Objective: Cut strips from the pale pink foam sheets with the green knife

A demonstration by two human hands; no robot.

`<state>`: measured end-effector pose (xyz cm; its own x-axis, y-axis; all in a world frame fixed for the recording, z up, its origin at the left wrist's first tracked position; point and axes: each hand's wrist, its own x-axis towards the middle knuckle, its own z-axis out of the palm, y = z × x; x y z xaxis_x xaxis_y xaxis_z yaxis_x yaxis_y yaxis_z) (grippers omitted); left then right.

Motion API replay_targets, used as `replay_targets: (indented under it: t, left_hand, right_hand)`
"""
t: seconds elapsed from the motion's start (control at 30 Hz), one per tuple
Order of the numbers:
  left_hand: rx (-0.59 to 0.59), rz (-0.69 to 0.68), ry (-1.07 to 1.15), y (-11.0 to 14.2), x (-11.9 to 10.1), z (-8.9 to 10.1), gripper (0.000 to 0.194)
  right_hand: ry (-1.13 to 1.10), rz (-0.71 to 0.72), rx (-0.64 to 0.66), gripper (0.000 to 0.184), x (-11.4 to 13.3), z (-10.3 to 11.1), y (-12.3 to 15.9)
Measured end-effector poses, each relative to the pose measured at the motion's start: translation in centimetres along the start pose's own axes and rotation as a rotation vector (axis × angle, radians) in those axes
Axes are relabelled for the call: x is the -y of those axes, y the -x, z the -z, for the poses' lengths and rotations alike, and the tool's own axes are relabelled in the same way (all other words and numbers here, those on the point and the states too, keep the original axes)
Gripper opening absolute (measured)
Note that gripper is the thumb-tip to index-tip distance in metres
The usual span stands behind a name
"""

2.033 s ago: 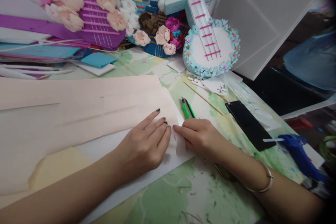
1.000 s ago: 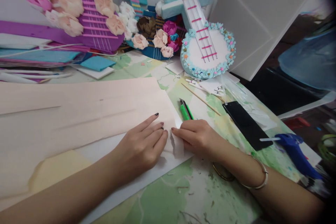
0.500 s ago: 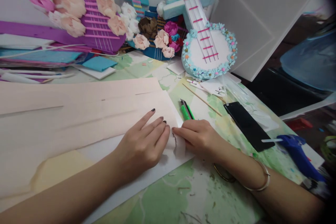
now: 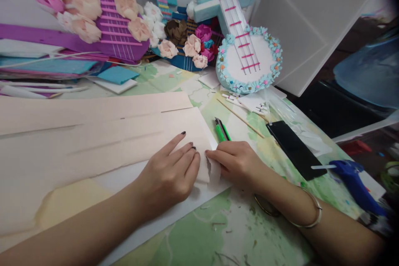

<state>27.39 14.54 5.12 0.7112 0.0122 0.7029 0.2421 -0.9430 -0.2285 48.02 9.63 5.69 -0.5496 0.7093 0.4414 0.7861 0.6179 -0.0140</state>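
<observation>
My left hand (image 4: pixel 173 170) lies with fingers stretched out, pressing on the right end of a pale peach paper sheet (image 4: pixel 131 133). Just to its right, my right hand (image 4: pixel 238 160) is closed, its fingers pinching a narrow paper strip (image 4: pixel 214 173) along the sheet's right edge. A ragged gap runs between strip and sheet. Beneath both lies a white sheet (image 4: pixel 131 172), and a yellowish piece (image 4: pixel 75 199) shows near my left forearm. A green utility knife (image 4: pixel 222 129), blade tip out, rests just beyond my right hand.
Foam guitars decorated with paper flowers, one purple (image 4: pixel 121 29) and one light blue (image 4: pixel 246 58), stand at the back. A thin wooden stick (image 4: pixel 241 118), a black phone (image 4: pixel 294 149) and a blue glue gun (image 4: pixel 355 187) are to the right. Coloured sheets (image 4: pixel 46 66) are stacked at the left.
The gap between the strip and the peach sheet looks slightly wider and longer. My left fingers have shifted slightly; my right hand stays in nearly the same place.
</observation>
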Motion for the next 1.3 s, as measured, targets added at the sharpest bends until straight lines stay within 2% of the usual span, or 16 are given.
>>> replay_targets:
  t: [0.33,0.53,0.83,1.13,1.3]
  left_hand:
    - [0.000,0.012,0.016,-0.12,-0.03,-0.07,0.024]
    - [-0.007,0.007,0.022,0.06,-0.01,-0.11,0.025]
    - [0.000,0.014,-0.003,-0.04,0.06,-0.10,0.024]
    - [-0.016,0.017,0.002,-0.06,-0.01,-0.12,0.023]
    - [0.004,0.006,0.009,0.07,0.02,-0.10,0.024]
  right_hand:
    - [-0.030,-0.004,0.005,0.023,-0.06,0.00,0.01]
    - [-0.020,-0.024,-0.094,0.023,-0.03,-0.33,0.07]
    - [-0.011,-0.044,0.025,0.023,-0.07,-0.19,0.02]
    - [-0.033,-0.048,0.036,0.022,-0.22,-0.29,0.11]
    - [-0.038,-0.039,-0.013,0.020,-0.17,-0.37,0.05]
